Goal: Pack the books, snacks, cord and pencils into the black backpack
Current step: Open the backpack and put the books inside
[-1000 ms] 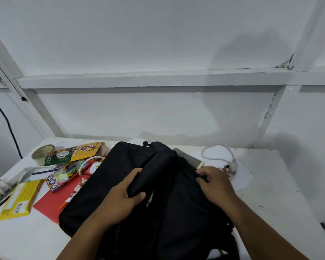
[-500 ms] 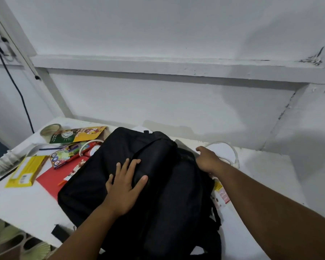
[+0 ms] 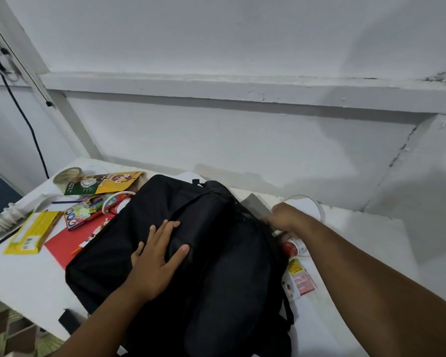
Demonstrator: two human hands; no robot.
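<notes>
The black backpack (image 3: 216,253) lies flat on the white table (image 3: 18,274). My left hand (image 3: 156,258) rests flat on its front, fingers spread. My right hand (image 3: 285,217) is curled at the bag's right edge, next to a grey book (image 3: 254,204); what its fingers grip is hidden. A white cord (image 3: 312,200) loops behind that hand. A red-and-white snack tube (image 3: 292,247) and a small packet (image 3: 300,280) lie right of the bag. On the left are a coloured pencil box (image 3: 88,211), a red book (image 3: 62,243), a yellow box (image 3: 32,231) and a green-yellow snack bag (image 3: 103,181).
A tape roll (image 3: 67,173) stands at the table's far left corner and a white power strip (image 3: 5,215) lies on the left edge. A black cable (image 3: 23,117) hangs down the left wall. The white wall rises directly behind the table.
My left hand let go of the bag's fold and now lies flat with fingers spread. My right hand moved along the bag's right edge towards the far side. The view shifted right.
</notes>
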